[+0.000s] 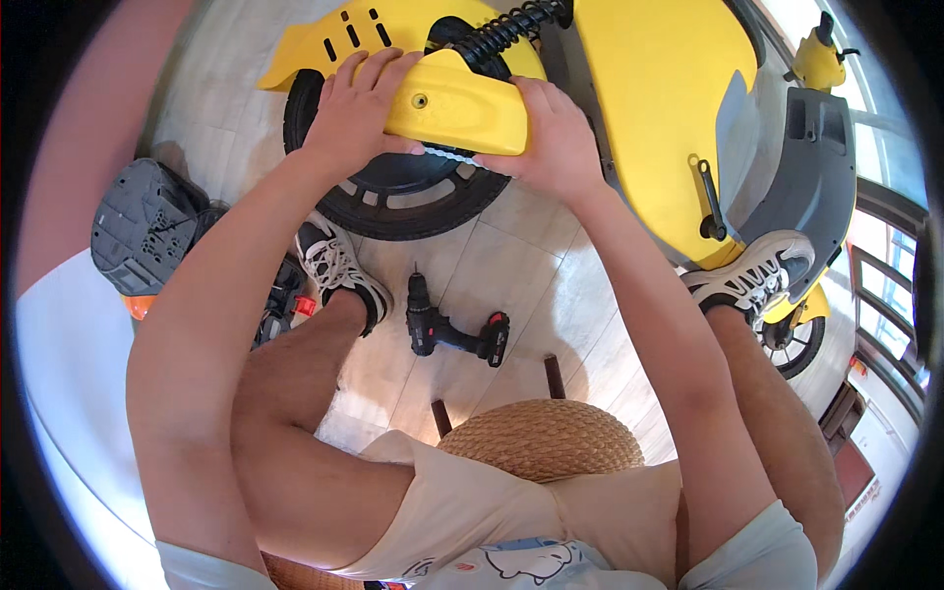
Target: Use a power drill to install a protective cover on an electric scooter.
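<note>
A yellow plastic cover point(457, 106) with one round hole sits over the side of a scooter's black-tyred wheel point(418, 218), below a black coil spring point(506, 37). My left hand point(356, 113) grips its left end, fingers over the top and thumb at the lower edge. At the other end my right hand point(562, 138) closes around the cover, thumb also low. A pale wavy strip point(450, 154) shows along the lower edge between my thumbs. Whether the cover is fastened there I cannot tell.
The scooter's yellow body point(654, 108) rises at the right, with a black crank point(710, 202) and a grey footboard point(821, 187). A cordless drill point(433, 329) lies on the floor between my feet, before a woven stool point(541, 440). Black plastic parts point(147, 226) are at the left.
</note>
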Demonstrator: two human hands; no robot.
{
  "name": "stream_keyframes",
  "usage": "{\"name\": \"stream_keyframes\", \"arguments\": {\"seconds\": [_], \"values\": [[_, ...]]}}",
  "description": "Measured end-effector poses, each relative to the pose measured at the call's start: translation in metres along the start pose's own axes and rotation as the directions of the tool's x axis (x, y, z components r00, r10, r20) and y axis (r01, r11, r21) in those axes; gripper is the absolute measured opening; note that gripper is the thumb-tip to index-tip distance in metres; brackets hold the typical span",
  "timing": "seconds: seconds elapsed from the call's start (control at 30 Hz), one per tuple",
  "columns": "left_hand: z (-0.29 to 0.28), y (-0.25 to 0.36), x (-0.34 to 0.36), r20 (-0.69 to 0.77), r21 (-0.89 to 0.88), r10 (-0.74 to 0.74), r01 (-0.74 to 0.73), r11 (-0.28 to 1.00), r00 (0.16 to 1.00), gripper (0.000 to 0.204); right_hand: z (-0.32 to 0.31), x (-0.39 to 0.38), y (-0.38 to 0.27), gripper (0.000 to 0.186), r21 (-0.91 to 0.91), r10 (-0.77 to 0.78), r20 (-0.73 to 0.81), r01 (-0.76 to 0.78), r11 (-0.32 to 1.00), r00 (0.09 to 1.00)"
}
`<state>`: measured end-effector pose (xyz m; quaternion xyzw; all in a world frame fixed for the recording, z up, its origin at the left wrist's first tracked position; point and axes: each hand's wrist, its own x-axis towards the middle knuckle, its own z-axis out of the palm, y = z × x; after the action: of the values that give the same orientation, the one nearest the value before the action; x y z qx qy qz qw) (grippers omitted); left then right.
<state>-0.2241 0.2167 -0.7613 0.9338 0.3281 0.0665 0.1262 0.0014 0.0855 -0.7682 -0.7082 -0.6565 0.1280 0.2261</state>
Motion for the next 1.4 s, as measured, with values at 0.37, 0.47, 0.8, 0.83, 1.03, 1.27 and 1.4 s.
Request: {"name": "stream_keyframes", "arguments": {"seconds": [0.37,0.47,0.8,0.83,1.03,1.27,1.4], "values": [[-0.016,0.011,-0.003,0.064,-0.010,-0.045,0.045,0.999,0.997,0.108,-0.022,-0.021,-0.001,0.101,0.085,0.005,-0.101,0.003,0.996,0.995],[-0.022,0.016,-0.004,0.127,0.028,-0.106,0.103,0.994,0.986,0.112,-0.031,-0.063,-0.008,0.074,0.111,0.064,-0.266,-0.036,0.993,0.962],[-0.122,0.002,-0.042,-0.081,0.215,-0.075,0.091,0.972,0.994,0.064,0.019,-0.185,-0.074,0.020,0.301,0.057,0.073,-0.076,0.950,0.996],[-0.145,-0.002,-0.059,-0.159,0.190,-0.044,0.074,0.979,0.986,0.059,0.023,-0.198,-0.084,0.019,0.330,-0.018,0.174,-0.041,0.943,0.985],[-0.237,0.055,-0.229,-0.061,-0.046,-0.479,0.477,0.878,0.876,0.043,0.025,-0.236,-0.178,0.018,0.628,-0.167,0.395,-0.133,0.766,0.904],[-0.239,0.175,-0.320,-0.353,-0.302,-0.629,0.552,0.777,0.692,0.045,-0.071,-0.150,-0.316,0.026,0.848,-0.117,0.058,0.013,0.530,0.991],[-0.216,0.186,-0.343,-0.510,-0.425,-0.611,0.440,0.791,0.605,0.072,-0.092,-0.156,-0.379,0.038,0.784,-0.311,0.009,0.186,0.593,0.950]]}}
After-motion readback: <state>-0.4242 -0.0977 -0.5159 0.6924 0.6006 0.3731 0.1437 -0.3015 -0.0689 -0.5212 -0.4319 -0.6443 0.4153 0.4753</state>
